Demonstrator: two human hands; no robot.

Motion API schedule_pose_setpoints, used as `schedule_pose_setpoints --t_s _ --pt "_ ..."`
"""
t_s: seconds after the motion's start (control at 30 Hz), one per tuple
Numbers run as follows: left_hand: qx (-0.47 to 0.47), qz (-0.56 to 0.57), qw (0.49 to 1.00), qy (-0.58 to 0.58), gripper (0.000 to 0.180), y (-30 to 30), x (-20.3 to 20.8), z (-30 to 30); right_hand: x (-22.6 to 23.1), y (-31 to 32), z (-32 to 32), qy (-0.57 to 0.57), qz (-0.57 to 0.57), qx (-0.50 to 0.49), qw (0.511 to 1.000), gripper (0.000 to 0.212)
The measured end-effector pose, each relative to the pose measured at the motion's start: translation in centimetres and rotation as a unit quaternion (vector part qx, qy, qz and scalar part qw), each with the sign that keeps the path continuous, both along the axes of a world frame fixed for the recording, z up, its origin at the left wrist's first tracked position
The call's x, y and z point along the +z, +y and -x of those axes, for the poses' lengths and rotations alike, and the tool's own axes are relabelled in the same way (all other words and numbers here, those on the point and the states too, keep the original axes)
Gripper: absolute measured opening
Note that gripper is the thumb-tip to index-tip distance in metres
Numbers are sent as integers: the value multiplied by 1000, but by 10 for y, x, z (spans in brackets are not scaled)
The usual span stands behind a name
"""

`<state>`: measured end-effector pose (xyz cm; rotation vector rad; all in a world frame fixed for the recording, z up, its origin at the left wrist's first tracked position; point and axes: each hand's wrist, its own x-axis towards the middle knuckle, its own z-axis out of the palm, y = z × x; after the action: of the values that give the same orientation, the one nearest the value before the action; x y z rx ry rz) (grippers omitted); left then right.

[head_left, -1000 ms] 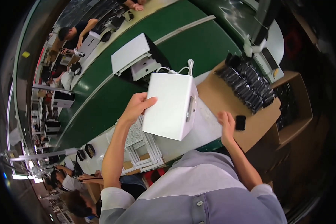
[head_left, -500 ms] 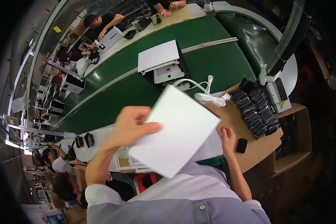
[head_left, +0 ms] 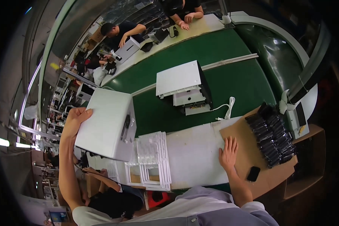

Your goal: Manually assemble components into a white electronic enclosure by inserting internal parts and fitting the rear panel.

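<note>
- Two hands are at work: the left hand [head_left: 76, 119] grips a white box [head_left: 106, 128] by its far-left edge, fingers clamped on it, holding it lifted and tilted left of the clear trays [head_left: 151, 160].
- The box's right side, with a dark slot, faces the trays and overlaps their upper left corner.
- The right hand [head_left: 228, 152] lies flat, fingers spread apart and holding nothing, on the white counter [head_left: 194, 154] right of the trays, its fingertips at the edge of a brown cardboard sheet [head_left: 248, 145].
- On that sheet, beyond the right hand, sit rows of black parts [head_left: 273, 137]; a small black piece [head_left: 253, 173] lies nearer the person.
- Beyond the trays, on the green belt [head_left: 229, 56], rests a second white unit [head_left: 182, 86] with a coiled white cable [head_left: 226, 108] beside it.
</note>
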<state>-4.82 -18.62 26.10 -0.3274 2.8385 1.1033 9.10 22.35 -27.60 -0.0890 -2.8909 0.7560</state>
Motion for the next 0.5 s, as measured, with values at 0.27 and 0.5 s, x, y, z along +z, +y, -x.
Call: schedule_pose_setpoints --t_s 0.27,0.5 --pt "-68 67 995 -14 24 -28 -68 264 13 2 12 -54 17 -29 998 69" --pt "-193 11 981 10 31 75 -141 467 17 1 16 -92 9 -35 995 68"
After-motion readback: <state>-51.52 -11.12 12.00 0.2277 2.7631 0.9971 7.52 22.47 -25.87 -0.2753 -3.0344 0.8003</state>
